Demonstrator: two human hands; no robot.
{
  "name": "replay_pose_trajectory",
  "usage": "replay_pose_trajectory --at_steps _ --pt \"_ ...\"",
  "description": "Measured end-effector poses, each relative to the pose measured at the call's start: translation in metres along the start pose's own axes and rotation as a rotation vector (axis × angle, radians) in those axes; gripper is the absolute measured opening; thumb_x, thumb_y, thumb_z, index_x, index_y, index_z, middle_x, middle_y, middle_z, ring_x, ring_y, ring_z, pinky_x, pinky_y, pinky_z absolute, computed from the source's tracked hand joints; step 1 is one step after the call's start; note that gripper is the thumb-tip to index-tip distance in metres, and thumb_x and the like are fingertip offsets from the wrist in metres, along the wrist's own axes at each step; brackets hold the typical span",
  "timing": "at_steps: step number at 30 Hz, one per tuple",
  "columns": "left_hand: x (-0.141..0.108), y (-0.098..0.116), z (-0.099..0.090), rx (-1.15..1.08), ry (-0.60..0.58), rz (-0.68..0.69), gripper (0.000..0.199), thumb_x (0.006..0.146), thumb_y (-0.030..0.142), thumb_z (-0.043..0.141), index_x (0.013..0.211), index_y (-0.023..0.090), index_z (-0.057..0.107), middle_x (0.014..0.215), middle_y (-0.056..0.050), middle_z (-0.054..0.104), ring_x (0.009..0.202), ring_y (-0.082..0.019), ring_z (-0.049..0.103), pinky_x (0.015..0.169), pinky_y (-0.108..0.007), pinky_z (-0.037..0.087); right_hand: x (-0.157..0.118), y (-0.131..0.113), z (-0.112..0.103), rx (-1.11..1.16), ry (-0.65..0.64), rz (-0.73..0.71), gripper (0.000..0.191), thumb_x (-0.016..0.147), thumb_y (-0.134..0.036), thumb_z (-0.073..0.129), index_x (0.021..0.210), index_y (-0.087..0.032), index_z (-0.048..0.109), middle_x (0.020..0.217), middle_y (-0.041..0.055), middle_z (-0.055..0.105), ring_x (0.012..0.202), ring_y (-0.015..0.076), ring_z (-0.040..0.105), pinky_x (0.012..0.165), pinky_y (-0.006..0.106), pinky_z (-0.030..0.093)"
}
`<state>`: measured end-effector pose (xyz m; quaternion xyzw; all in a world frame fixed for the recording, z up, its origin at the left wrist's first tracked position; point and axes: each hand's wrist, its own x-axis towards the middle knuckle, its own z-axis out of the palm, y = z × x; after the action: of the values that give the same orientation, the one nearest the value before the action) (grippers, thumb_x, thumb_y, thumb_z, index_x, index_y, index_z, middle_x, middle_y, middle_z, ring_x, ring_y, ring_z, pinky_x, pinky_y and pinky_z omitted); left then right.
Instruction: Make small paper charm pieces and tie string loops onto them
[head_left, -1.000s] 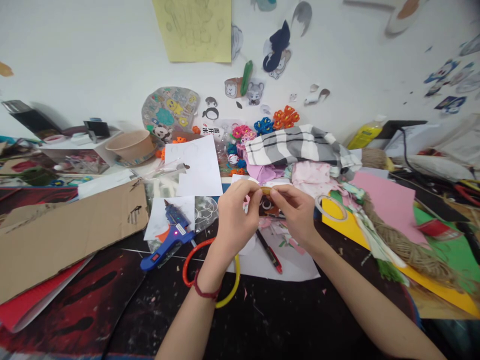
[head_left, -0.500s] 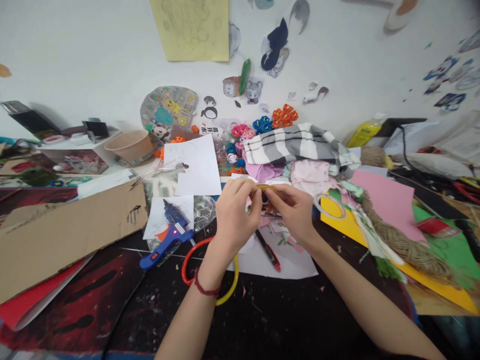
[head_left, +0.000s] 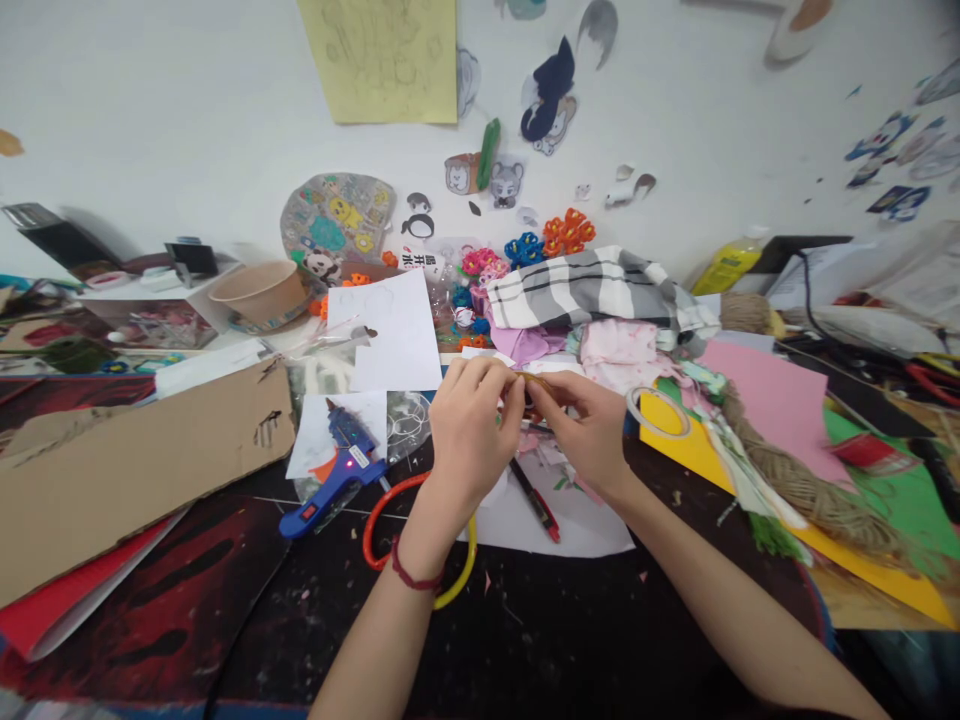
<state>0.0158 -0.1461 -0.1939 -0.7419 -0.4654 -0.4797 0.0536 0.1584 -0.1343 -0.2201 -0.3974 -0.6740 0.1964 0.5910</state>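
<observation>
Between my hands is a small yellow-brown curved item [head_left: 535, 381], mostly hidden by the fingers. My left hand [head_left: 474, 425] is closed on its left side, thumb and fingertips pinched together. From the right, my right hand [head_left: 589, 425] pinches the same item. Below the hands a black and red pen [head_left: 537, 502] lies on white paper [head_left: 592, 530] with pink scraps. A red and yellow ring [head_left: 466, 575] rests on the dark table, partly under my left wrist. Left of it lies a blue glue gun [head_left: 337, 480] with a lit pink light.
Cardboard [head_left: 142, 470] lies at the left. Behind are a round brown bowl [head_left: 259, 292] and checked cloth [head_left: 592, 285]. To the right are a tape roll [head_left: 660, 433], twine [head_left: 810, 480] and pink paper [head_left: 772, 400].
The yellow-brown item has tilted and shows as a thinner strip. My hands have shifted very slightly left, both still pinching it.
</observation>
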Motion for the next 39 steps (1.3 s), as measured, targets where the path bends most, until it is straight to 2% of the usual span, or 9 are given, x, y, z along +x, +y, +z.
replay_pose_trajectory --at_steps 4,9,13,20,23,28,30,35,39 --pt "-0.002 0.002 0.003 0.199 0.041 0.036 0.014 0.093 0.023 0.054 0.082 0.018 0.061 0.095 -0.007 0.065 0.088 -0.021 0.053 0.073 -0.031 0.041 -0.001 -0.002 0.0 -0.214 0.029 -0.21 0.008 0.089 -0.017 0.062 0.091 -0.018 0.07 0.076 0.0019 0.069 0.061 0.0102 0.057 0.059 0.025 0.047" --pt "-0.008 0.003 0.008 0.303 -0.014 0.099 0.022 0.095 0.018 0.048 0.075 0.018 0.057 0.066 -0.002 0.058 0.067 -0.017 0.049 0.059 -0.03 0.033 -0.003 0.002 0.0 -0.362 0.045 -0.38 0.007 0.09 -0.013 0.061 0.091 -0.016 0.067 0.072 0.0024 0.067 0.057 0.0098 0.054 0.056 0.023 0.045" --pt "-0.011 0.005 0.01 0.301 -0.03 0.117 0.024 0.093 0.013 0.048 0.07 0.017 0.054 0.063 -0.002 0.055 0.063 -0.016 0.047 0.057 -0.03 0.033 -0.005 0.006 0.001 -0.412 0.062 -0.452 0.007 0.091 -0.014 0.059 0.09 -0.017 0.066 0.069 0.0015 0.066 0.055 0.0097 0.055 0.055 0.023 0.045" --pt "-0.011 0.007 0.013 0.319 0.009 0.124 0.026 0.091 0.009 0.048 0.066 0.018 0.05 0.062 -0.003 0.054 0.062 -0.016 0.046 0.058 -0.031 0.033 -0.007 0.004 0.003 -0.452 0.082 -0.484 0.007 0.091 -0.015 0.06 0.092 -0.017 0.067 0.07 0.0017 0.069 0.057 0.0098 0.059 0.055 0.022 0.045" --pt "-0.01 0.005 0.013 0.287 0.016 0.132 0.025 0.092 0.01 0.048 0.069 0.017 0.052 0.063 -0.002 0.055 0.062 -0.015 0.047 0.058 -0.03 0.032 -0.006 0.0 0.002 -0.387 0.082 -0.392 0.009 0.091 -0.017 0.06 0.089 -0.017 0.068 0.069 0.0019 0.068 0.057 0.0104 0.058 0.056 0.023 0.047" --pt "-0.008 0.003 0.006 0.153 0.059 0.055 0.023 0.092 0.019 0.052 0.069 0.017 0.051 0.059 0.001 0.052 0.058 -0.012 0.047 0.055 -0.028 0.031 0.002 -0.003 -0.002 -0.008 0.032 0.031 0.011 0.089 -0.027 0.063 0.089 -0.019 0.071 0.078 0.0019 0.071 0.065 0.0126 0.064 0.061 0.025 0.054" --pt "-0.007 0.004 0.003 0.099 0.073 0.002 0.021 0.091 0.019 0.053 0.07 0.017 0.052 0.058 0.002 0.051 0.057 -0.011 0.046 0.056 -0.027 0.032 0.005 -0.003 -0.004 0.147 0.013 0.156 0.014 0.087 -0.032 0.065 0.089 -0.019 0.071 0.08 0.0022 0.072 0.067 0.014 0.067 0.061 0.026 0.056" --pt "-0.001 0.005 -0.005 0.001 0.123 -0.148 0.015 0.093 0.02 0.051 0.079 0.018 0.057 0.066 0.001 0.058 0.062 -0.012 0.049 0.061 -0.027 0.036 0.011 -0.002 -0.007 0.216 -0.011 0.232 0.015 0.084 -0.034 0.068 0.085 -0.02 0.072 0.078 0.0017 0.073 0.067 0.015 0.068 0.061 0.027 0.057" --pt "0.004 0.003 -0.007 -0.144 0.031 -0.158 0.014 0.093 0.021 0.053 0.081 0.019 0.059 0.086 -0.004 0.065 0.084 -0.016 0.056 0.071 -0.029 0.042 0.011 -0.002 -0.007 0.233 -0.033 0.225 0.014 0.085 -0.034 0.068 0.086 -0.021 0.073 0.082 0.0018 0.074 0.069 0.0146 0.068 0.062 0.027 0.057"
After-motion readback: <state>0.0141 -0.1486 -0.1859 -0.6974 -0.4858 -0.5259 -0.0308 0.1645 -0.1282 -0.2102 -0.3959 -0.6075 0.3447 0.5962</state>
